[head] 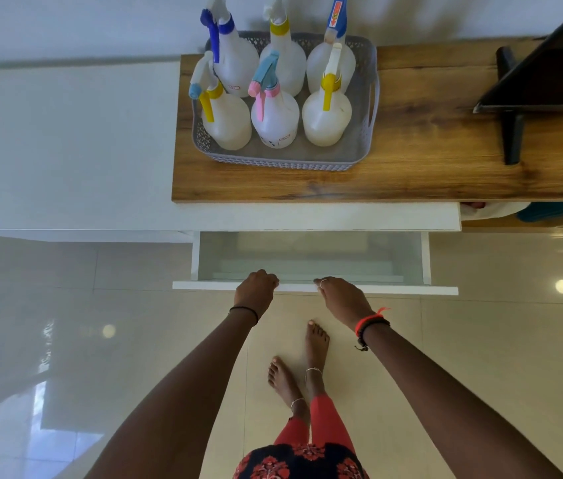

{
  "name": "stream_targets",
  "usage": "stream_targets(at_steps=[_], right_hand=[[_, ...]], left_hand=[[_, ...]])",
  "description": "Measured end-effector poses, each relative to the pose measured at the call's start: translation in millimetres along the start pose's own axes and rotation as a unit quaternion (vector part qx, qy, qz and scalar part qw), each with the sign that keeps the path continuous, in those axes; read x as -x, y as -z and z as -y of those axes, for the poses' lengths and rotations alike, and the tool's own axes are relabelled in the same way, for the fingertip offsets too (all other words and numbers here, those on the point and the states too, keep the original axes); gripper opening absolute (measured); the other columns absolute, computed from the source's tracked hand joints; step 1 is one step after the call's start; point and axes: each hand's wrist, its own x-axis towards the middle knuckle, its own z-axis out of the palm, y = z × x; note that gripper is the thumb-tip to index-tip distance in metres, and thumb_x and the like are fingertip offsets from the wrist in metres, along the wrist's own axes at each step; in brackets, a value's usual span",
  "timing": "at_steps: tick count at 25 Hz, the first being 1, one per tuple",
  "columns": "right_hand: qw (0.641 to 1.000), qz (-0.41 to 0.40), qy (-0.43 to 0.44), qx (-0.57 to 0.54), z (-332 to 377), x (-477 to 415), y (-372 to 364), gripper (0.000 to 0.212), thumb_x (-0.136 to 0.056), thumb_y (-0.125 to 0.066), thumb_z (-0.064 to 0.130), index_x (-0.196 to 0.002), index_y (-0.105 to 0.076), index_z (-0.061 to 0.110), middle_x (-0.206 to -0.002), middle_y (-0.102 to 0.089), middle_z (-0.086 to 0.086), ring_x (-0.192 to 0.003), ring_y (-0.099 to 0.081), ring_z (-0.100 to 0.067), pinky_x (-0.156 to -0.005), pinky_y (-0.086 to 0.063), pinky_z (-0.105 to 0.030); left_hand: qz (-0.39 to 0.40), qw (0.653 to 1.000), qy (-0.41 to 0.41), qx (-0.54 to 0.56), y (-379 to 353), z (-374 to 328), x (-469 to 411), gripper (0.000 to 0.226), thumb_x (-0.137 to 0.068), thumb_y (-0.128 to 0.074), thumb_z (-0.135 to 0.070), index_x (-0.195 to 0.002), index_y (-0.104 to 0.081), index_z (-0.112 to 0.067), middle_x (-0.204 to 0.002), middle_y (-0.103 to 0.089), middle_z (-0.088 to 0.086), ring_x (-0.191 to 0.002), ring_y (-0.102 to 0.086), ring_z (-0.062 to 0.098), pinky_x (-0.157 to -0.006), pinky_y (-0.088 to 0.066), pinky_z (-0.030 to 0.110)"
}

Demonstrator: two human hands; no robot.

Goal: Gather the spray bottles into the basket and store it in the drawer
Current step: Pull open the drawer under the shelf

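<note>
A grey perforated basket (pixel 363 146) stands on the wooden cabinet top (pixel 428 150) and holds several white spray bottles (pixel 274 115) with blue, yellow and pink triggers, all upright. Below it a white drawer (pixel 307 261) is pulled out, and its inside looks bare. My left hand (pixel 255 288) grips the top edge of the drawer front (pixel 411 290) with curled fingers. My right hand (pixel 340 295) rests on the same edge a little to the right, fingers bent over it.
A black TV (pixel 549 74) on its stand occupies the right of the cabinet top. The white wall is behind. Glossy floor tiles (pixel 100 340) spread around my bare feet (pixel 307 361). A shelf with a teal item (pixel 556 210) shows at the right.
</note>
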Motion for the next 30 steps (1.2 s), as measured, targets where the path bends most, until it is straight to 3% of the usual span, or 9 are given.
stream_targets(at_steps=[3, 7, 16, 30], right_hand=[[0.999, 0.033, -0.005, -0.002, -2, 3, -1, 0.046, -0.089, -0.038, -0.006, -0.123, -0.063, 0.012, -0.120, -0.068, -0.011, -0.109, -0.064, -0.029, -0.088, -0.054, -0.039], [0.997, 0.056, -0.018, -0.058, 0, 9, -8, 0.032, -0.092, -0.049, 0.003, -0.116, -0.069, 0.007, -0.117, -0.070, -0.008, -0.110, -0.065, -0.026, -0.094, -0.052, -0.037], [0.987, 0.130, -0.044, -0.088, -1, 34, -31, 0.014, -0.079, -0.062, 0.003, -0.086, -0.074, 0.003, -0.093, -0.076, -0.006, -0.090, -0.070, -0.021, -0.082, -0.055, -0.031], [0.979, 0.178, -0.051, -0.089, 1, 60, -59, 0.017, -0.081, -0.061, 0.003, -0.089, -0.075, 0.005, -0.097, -0.076, -0.007, -0.092, -0.070, -0.022, -0.086, -0.055, -0.031]], left_hand=[[0.018, 1.000, 0.005, 0.019, -5, -2, 7, 0.029, -0.097, -0.040, -0.008, -0.109, -0.067, -0.008, -0.113, -0.061, 0.012, -0.103, -0.062, 0.031, -0.085, -0.052, 0.038], [0.049, 0.999, 0.014, 0.005, -18, -2, 19, 0.025, -0.097, -0.046, -0.016, -0.109, -0.066, -0.005, -0.116, -0.062, 0.012, -0.108, -0.062, 0.030, -0.087, -0.049, 0.037], [0.107, 0.992, -0.004, -0.065, -45, 1, 47, 0.030, -0.095, -0.054, -0.027, -0.112, -0.065, -0.005, -0.119, -0.063, 0.013, -0.111, -0.062, 0.031, -0.093, -0.051, 0.040], [0.130, 0.991, 0.002, -0.033, -78, 12, 77, 0.030, -0.093, -0.055, -0.025, -0.113, -0.062, -0.004, -0.122, -0.059, 0.013, -0.114, -0.058, 0.029, -0.094, -0.048, 0.039]])
